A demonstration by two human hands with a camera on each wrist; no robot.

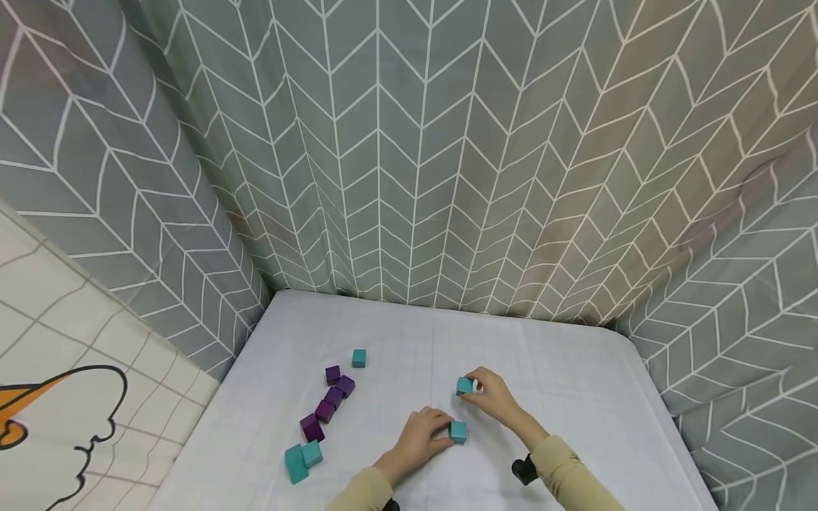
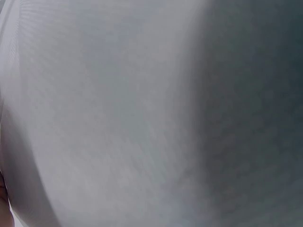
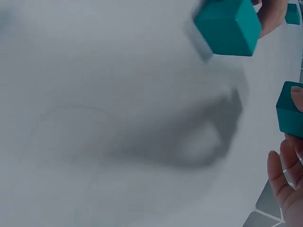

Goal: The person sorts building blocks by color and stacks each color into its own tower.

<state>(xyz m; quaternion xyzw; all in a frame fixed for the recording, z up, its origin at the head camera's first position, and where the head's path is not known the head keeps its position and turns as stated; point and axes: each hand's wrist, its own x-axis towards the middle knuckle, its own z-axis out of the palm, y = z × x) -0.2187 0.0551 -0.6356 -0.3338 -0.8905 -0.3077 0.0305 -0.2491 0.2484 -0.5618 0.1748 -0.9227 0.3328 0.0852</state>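
Observation:
Near the table's front, my left hand (image 1: 418, 438) holds a teal block (image 1: 457, 432) at its left side, between thumb and fingers. A little farther back and to the right, my right hand (image 1: 492, 397) pinches another teal block (image 1: 464, 386). In the right wrist view, the left hand's teal block (image 3: 232, 28) shows at the top, and the right hand's block (image 3: 289, 113) at the right edge, thumb across it, other fingers loosely extended. The left wrist view is mostly blurred pale cloth, with a sliver of skin at the lower left.
On the white-covered table (image 1: 396, 341), several purple blocks (image 1: 334, 397) form a slanting row at the left. Two teal blocks (image 1: 296, 464) touch near its front end; a single teal block (image 1: 359, 358) sits behind it. Patterned grey curtains (image 1: 409, 177) hang around the table's back and sides.

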